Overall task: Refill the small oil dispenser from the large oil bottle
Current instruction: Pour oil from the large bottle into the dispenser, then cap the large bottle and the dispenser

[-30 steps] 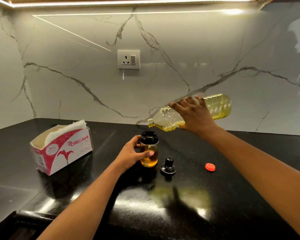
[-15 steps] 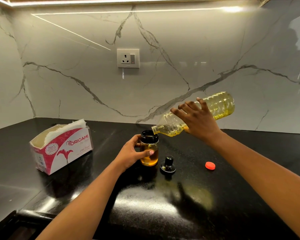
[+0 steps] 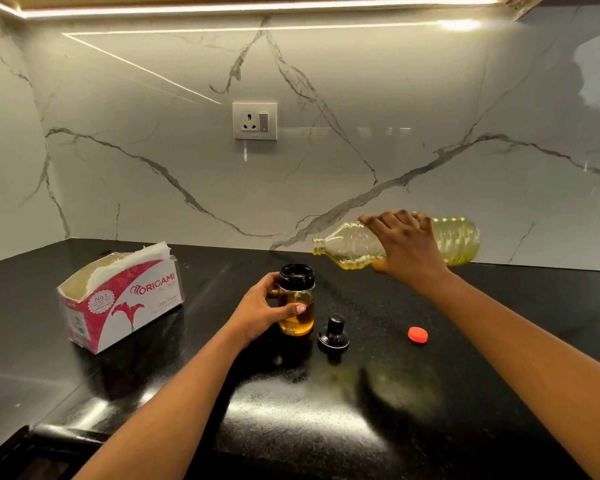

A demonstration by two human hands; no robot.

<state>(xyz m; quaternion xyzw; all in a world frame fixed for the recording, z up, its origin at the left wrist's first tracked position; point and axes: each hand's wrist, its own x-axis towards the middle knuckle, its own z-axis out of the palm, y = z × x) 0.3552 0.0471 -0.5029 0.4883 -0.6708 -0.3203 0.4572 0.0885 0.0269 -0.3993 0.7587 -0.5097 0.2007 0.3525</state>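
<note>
Right grip point(image 3: 406, 244) holds bottle point(image 3: 347, 247); lid point(image 3: 333, 336), cap point(image 3: 417, 334) beside dispenser point(image 3: 297, 299).

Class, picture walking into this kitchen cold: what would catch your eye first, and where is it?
The oil bottle stands out, held almost level in the right hand above the black counter, mouth pointing left. Just below and left of the mouth, the left hand grips the open dispenser, partly full of amber oil. A black lid and red cap lie to its right, a tissue box to its left.
</note>
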